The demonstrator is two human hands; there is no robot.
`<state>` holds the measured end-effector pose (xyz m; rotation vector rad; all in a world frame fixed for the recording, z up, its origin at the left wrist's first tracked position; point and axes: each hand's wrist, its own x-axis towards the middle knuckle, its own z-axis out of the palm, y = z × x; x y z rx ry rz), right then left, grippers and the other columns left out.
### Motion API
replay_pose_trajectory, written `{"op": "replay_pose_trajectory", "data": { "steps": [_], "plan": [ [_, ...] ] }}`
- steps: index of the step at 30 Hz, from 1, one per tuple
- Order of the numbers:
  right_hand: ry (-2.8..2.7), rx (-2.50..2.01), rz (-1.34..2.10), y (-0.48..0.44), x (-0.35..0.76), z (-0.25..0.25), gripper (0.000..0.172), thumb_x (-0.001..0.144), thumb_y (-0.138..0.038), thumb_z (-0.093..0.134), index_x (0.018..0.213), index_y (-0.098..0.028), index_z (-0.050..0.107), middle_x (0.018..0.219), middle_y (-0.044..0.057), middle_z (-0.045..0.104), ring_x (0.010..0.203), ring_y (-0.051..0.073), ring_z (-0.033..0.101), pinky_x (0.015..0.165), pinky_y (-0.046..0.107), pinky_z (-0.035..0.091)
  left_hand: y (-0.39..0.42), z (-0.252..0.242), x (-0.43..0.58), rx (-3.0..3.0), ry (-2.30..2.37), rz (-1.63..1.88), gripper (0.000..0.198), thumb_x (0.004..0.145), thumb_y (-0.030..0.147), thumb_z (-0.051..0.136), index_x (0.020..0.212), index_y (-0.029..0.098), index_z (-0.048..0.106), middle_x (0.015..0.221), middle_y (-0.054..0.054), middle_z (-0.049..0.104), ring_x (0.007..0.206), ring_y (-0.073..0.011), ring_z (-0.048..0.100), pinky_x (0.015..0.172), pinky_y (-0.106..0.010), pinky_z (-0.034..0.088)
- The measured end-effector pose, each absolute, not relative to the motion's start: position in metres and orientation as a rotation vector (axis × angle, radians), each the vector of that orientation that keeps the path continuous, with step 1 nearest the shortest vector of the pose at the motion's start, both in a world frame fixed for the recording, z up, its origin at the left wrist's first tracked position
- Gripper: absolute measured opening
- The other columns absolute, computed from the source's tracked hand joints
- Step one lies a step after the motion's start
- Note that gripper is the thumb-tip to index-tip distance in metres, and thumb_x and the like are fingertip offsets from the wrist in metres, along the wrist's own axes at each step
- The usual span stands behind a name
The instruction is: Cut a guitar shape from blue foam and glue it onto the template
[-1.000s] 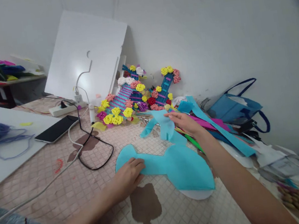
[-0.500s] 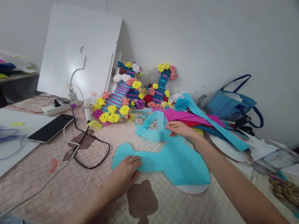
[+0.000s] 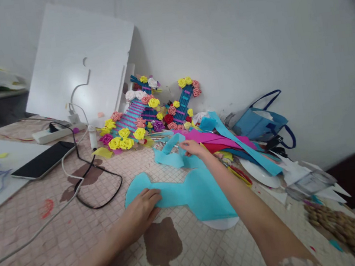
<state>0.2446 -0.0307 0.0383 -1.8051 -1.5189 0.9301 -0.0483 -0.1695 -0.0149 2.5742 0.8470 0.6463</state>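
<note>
A turquoise paper-covered shape (image 3: 172, 193), narrow in the middle with rounded ends, lies on the quilted tablecloth. White shows under its lower right edge. My left hand (image 3: 147, 204) rests flat on the shape's left part, fingers close together and stretched out. Beyond the shape lies a loose turquoise paper strip (image 3: 170, 155), curled into a loop. My right hand (image 3: 191, 147) pinches the strip's right side between its fingertips. My right forearm passes over the shape's right end and hides part of it.
Paper-flower figures (image 3: 132, 117) stand against the wall. Coloured paper (image 3: 211, 138), scissors (image 3: 240, 175) and a blue bag (image 3: 258, 124) are to the right. On the left are a phone (image 3: 43, 160), a power strip (image 3: 53, 134) and looped cables (image 3: 120, 182).
The view has shifted, so most things sit further left. My right hand and forearm have moved left relative to the shape, with the strip in the fingers. My left hand stays on the shape.
</note>
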Motion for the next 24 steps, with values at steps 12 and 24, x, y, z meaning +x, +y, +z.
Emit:
{"op": "replay_pose_trajectory", "data": {
  "steps": [12,24],
  "plan": [
    [-1.284,-1.356,0.921,-0.054,0.234,0.059,0.026,0.089,-0.036,0.059,0.109,-0.020,0.062,0.089,0.002,0.066,0.067,0.012,0.064,0.057,0.024,0.052,-0.169,-0.012,-0.048,2.577,0.863,0.591,0.026,0.087,0.011,0.051,0.110,0.017,0.062,0.123,-0.010,0.062,0.114,-0.0266,0.055,0.098,-0.046,0.047],
    [-1.255,-1.094,1.073,-0.109,0.244,0.076,0.039,0.080,-0.051,0.058,0.106,-0.023,0.066,0.086,0.006,0.071,0.079,0.019,0.066,0.062,0.028,0.050,-0.166,0.016,-0.052,2.477,0.825,0.611,0.030,0.090,0.020,0.051,0.118,0.019,0.060,0.121,-0.008,0.065,0.112,-0.0224,0.060,0.095,-0.037,0.050]
  ]
}}
